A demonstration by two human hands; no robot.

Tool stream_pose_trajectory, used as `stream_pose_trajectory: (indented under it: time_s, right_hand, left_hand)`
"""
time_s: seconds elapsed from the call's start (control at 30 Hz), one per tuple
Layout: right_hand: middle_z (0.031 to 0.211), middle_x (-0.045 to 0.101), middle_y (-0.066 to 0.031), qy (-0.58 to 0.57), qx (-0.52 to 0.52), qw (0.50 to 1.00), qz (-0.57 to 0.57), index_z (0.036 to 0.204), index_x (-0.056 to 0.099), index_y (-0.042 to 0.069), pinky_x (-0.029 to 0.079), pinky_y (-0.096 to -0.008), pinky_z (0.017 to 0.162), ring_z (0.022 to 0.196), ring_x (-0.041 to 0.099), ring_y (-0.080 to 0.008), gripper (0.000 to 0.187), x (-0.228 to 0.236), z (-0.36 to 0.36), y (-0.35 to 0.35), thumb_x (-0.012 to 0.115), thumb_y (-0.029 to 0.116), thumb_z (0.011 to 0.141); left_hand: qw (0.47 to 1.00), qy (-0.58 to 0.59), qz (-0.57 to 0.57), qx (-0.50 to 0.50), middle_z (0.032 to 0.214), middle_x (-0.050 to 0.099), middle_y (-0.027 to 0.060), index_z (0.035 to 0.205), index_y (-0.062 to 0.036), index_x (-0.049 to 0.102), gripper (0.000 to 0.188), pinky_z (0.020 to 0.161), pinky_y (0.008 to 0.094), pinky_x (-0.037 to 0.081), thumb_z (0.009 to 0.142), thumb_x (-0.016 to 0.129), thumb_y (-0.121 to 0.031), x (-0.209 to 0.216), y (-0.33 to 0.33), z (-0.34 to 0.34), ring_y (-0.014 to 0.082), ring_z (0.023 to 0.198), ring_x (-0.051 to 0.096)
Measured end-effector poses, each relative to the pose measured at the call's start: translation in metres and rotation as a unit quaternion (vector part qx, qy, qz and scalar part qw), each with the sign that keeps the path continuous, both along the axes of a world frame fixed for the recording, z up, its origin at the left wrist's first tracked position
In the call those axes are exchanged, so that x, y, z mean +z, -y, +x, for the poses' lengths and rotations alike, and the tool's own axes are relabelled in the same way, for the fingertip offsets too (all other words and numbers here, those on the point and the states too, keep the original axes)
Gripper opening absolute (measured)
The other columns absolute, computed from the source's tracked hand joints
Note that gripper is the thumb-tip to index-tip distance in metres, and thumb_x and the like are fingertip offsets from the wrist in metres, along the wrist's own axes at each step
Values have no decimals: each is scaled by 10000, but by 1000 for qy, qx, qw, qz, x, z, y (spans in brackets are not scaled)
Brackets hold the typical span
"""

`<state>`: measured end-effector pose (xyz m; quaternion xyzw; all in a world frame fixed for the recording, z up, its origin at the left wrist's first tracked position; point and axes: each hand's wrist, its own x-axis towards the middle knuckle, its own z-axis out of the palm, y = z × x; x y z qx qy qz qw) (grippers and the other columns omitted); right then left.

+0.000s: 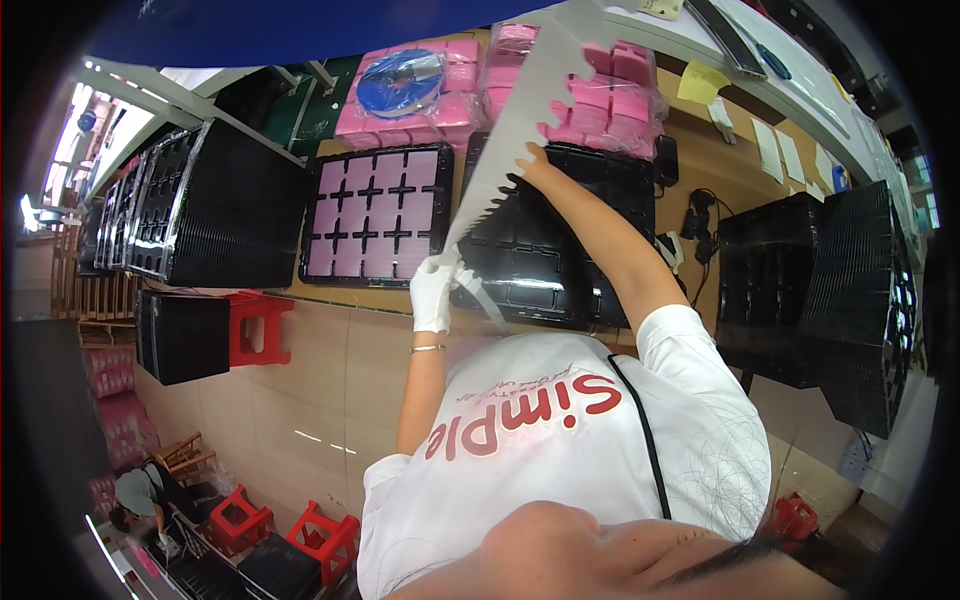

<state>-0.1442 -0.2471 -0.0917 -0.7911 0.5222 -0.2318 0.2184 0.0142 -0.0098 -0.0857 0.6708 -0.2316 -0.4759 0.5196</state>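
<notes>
A long whitish strip [517, 130] with a notched, toothed edge stretches from the middle of the view up to the far edge. My left hand [435, 290], in a white glove, is closed around its near end. A narrower pale strip [486, 302] hangs beside that glove. My bare right hand [537, 168] is at the strip's toothed edge, over a glossy black tray [545, 250]; its fingers are partly hidden by the strip, so their grip is unclear. Left of it lies a black tray filled with pink pieces [375, 215], divided by dark cross shapes.
Plastic-wrapped pink blocks [600, 100] stand at the back, with a blue disc [402, 82] in clear wrap. Tall stacks of black trays rise at left [235, 205] and right [860, 300]. Black cables [703, 225] lie near the right stack. Below are red stools [262, 328] and a seated person [150, 500].
</notes>
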Motion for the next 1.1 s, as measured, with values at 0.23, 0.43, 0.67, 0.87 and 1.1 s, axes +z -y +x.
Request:
stream_pose_trajectory:
  time_s: [0.23,0.43,0.67,0.87,1.1]
  right_hand:
    - [805,694,-149,-76,1,996,36,749,728,102,529,-441,755,793,674,-333,126,-16,11,21,722,202,673]
    - [803,697,-144,-51,-40,996,58,748,735,117,535,-435,750,789,676,-333,118,-41,16,31,707,208,678]
    - [849,705,-110,182,41,975,123,805,708,71,529,-358,757,830,683,-250,105,12,-6,-26,674,152,747]
    - [1024,651,-152,586,64,650,479,1049,601,-27,524,-319,840,909,636,-211,200,-13,-38,-108,548,47,870]
    - [769,591,16,267,68,892,359,950,665,37,427,-226,656,717,522,-68,251,-1,-4,-212,719,254,836]
  left_hand:
    - [1000,-15,11,-23,829,678,42,965,2,662,290,625,193,438,889,687,-277,1,-1,2,62,709,592]
    - [1000,-12,1,-25,763,638,-10,863,-40,653,326,594,178,395,876,705,-361,0,1,3,31,661,540]
    - [1000,1,16,-23,804,671,24,953,-14,667,305,606,187,427,880,700,-308,6,-1,6,51,667,571]
    - [999,-41,-13,-6,827,662,24,918,-15,656,186,562,180,382,889,665,-198,2,-12,7,38,610,515]
    - [994,-69,-72,37,831,666,31,1008,-14,660,181,559,187,377,905,592,-146,8,-10,-7,43,627,505]
